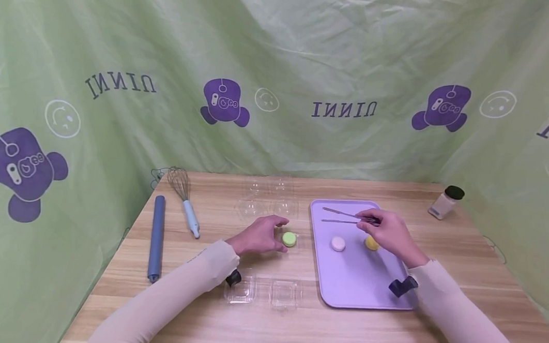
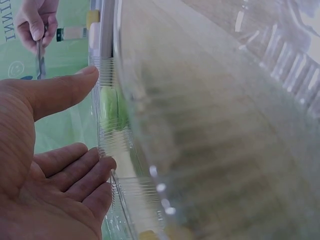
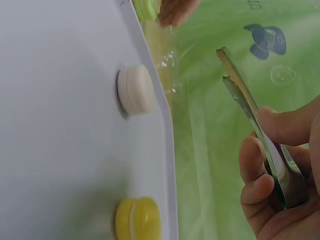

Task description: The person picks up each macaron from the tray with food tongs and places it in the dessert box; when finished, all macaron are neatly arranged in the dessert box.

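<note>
Three macarons, each a round sandwich of two shells: one green macaron (image 1: 289,239) on the wooden table (image 1: 217,330) just left of the lilac tray (image 1: 355,291), one pale pink macaron (image 1: 338,244) and one yellow macaron (image 1: 371,244) on the tray. The left hand (image 1: 258,236) rests beside the green macaron, fingers straight and relaxed against a clear plastic box (image 2: 165,150), gripping nothing. The right hand (image 1: 388,231) pinches one pair of metal tweezers (image 1: 347,217) at the joined end, tips apart and empty above the tray. Two clear clamshell boxes (image 1: 262,292) lie near the table's front edge, more behind. One blue rolling pin (image 1: 156,238), one whisk (image 1: 185,201), one shaker jar (image 1: 445,202)
</note>
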The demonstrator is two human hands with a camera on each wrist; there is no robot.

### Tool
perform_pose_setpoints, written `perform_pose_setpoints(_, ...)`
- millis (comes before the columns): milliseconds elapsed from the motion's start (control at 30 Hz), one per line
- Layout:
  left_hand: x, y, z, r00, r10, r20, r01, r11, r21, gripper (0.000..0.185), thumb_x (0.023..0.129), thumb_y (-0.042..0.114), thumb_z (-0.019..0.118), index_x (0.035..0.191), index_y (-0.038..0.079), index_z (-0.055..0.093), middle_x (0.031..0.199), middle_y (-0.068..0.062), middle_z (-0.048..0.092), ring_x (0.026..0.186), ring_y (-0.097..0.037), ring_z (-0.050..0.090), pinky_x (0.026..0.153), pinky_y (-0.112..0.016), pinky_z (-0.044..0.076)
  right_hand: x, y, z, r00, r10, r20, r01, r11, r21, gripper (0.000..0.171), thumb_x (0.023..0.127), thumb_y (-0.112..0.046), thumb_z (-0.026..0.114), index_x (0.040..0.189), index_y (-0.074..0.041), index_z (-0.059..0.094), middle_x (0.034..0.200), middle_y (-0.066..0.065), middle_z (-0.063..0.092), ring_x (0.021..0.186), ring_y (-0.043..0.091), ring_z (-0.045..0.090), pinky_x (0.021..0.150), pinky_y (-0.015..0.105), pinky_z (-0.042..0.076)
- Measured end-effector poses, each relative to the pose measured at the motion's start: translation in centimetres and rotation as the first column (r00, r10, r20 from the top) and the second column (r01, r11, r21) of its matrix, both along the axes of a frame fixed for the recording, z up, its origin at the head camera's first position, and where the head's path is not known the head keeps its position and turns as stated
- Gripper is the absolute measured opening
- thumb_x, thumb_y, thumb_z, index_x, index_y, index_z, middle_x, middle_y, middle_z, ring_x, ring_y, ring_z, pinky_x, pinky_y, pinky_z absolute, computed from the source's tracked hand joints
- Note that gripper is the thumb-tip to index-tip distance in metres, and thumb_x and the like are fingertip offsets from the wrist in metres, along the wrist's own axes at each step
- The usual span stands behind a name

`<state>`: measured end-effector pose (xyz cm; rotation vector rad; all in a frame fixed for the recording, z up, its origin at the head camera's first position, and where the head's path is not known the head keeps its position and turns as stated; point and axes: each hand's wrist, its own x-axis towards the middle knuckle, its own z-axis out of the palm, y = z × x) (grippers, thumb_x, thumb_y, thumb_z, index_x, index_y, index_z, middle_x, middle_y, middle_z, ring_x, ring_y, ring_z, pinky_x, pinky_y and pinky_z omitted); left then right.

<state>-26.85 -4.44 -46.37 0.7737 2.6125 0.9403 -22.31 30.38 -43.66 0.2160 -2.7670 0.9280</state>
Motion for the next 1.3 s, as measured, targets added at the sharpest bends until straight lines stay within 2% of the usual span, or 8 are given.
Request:
perform_pose_setpoints(200, 0.0, 0.1, 0.2, 1.0, 0.007, 0.018, -0.007, 1.0, 0.007, 0.085, 0.072, 0.021, 0.09, 0.146, 0.007, 0.051, 0.148, -0.013, 0.057, 0.135, -0.032, 0.055, 0.119, -0.051, 0.043, 0.8, 2.5, -0.1, 0.999, -0.043, 0.028, 0.042, 0.999, 0.015, 0.026, 0.091, -0.02, 0.075, 0.114, -0.009, 0.076, 0.101, 0.012, 0.079, 0.081, 0.006, 0.062, 0.067, 0.017, 0.049)
perform_pose_setpoints(367, -0.1, -0.5, 0.5, 1.0, 0.014, 0.01, -0.014, 1.0, 0.022, 0.087, 0.074, 0.025, 0.089, 0.149, 0.008, 0.048, 0.153, -0.011, 0.053, 0.141, -0.032, 0.05, 0.121, -0.051, 0.04, 1.6, 3.7, -0.4, 0.991, -0.065, 0.118, 0.066, 0.998, -0.002, 0.031, 0.091, -0.021, 0.074, 0.118, -0.005, 0.074, 0.1, 0.016, 0.076, 0.075, 0.012, 0.058, 0.058, 0.021, 0.048)
perform_pose_setpoints(533, 0.2, -2.2, 2.4, 0.998, 0.059, -0.011, -0.058, 0.994, 0.091, 0.087, 0.076, 0.028, 0.088, 0.15, 0.009, 0.046, 0.156, -0.009, 0.049, 0.145, -0.032, 0.045, 0.124, -0.052, 0.036, 1.9, 4.2, -0.9, 0.986, -0.081, 0.149, 0.082, 0.997, -0.004, 0.031, 0.091, -0.023, 0.074, 0.118, -0.006, 0.074, 0.107, 0.018, 0.075, 0.082, 0.018, 0.057, 0.059, 0.022, 0.047)
perform_pose_setpoints(667, 1.1, -3.9, 4.1, 0.992, 0.091, -0.083, -0.08, 0.989, 0.122, 0.087, 0.076, 0.038, 0.088, 0.149, 0.011, 0.049, 0.154, -0.008, 0.052, 0.144, -0.032, 0.047, 0.122, -0.053, 0.037, 2.0, 4.3, -1.1, 0.987, -0.086, 0.134, 0.088, 0.996, -0.007, 0.031, 0.092, -0.024, 0.074, 0.117, -0.006, 0.074, 0.111, 0.019, 0.075, 0.087, 0.02, 0.058, 0.061, 0.022, 0.046)
perform_pose_setpoints(833, 3.7, -6.3, 5.3, 0.985, 0.084, -0.152, -0.06, 0.986, 0.153, 0.083, 0.075, 0.038, 0.089, 0.146, 0.013, 0.053, 0.151, -0.007, 0.055, 0.142, -0.032, 0.049, 0.121, -0.054, 0.039, 2.1, 4.5, -1.1, 0.985, -0.102, 0.137, 0.103, 0.995, 0.002, 0.031, 0.091, -0.025, 0.075, 0.116, -0.007, 0.075, 0.111, 0.019, 0.075, 0.086, 0.019, 0.058, 0.062, 0.021, 0.046)
perform_pose_setpoints(933, 5.9, -7.9, 5.4, 0.988, 0.051, -0.143, -0.026, 0.986, 0.167, 0.084, 0.074, 0.035, 0.089, 0.146, 0.012, 0.052, 0.152, -0.007, 0.054, 0.142, -0.033, 0.049, 0.12, -0.056, 0.04, 2.2, 4.5, -1.1, 0.985, -0.098, 0.144, 0.099, 0.995, 0.004, 0.031, 0.092, -0.025, 0.074, 0.117, -0.007, 0.074, 0.112, 0.019, 0.075, 0.087, 0.019, 0.058, 0.063, 0.021, 0.046)
perform_pose_setpoints(1100, 9.1, -10.1, 4.8, 0.994, 0.021, -0.103, 0.001, 0.978, 0.21, 0.087, 0.072, 0.031, 0.09, 0.148, 0.012, 0.05, 0.153, -0.008, 0.052, 0.142, -0.035, 0.049, 0.118, -0.06, 0.04, 2.2, 4.6, -1.2, 0.986, -0.091, 0.136, 0.091, 0.996, 0.007, 0.031, 0.092, -0.026, 0.075, 0.117, -0.008, 0.074, 0.112, 0.019, 0.075, 0.088, 0.02, 0.059, 0.063, 0.021, 0.047)
perform_pose_setpoints(1300, 11.5, -12.2, 3.0, 0.995, 0.062, -0.073, -0.044, 0.975, 0.218, 0.088, 0.072, 0.029, 0.091, 0.148, 0.014, 0.049, 0.152, -0.008, 0.053, 0.139, -0.035, 0.052, 0.115, -0.062, 0.042, 2.1, 4.6, -1.3, 0.989, -0.082, 0.124, 0.081, 0.997, 0.011, 0.029, 0.091, -0.023, 0.075, 0.115, -0.006, 0.075, 0.109, 0.018, 0.076, 0.084, 0.015, 0.059, 0.062, 0.02, 0.048)
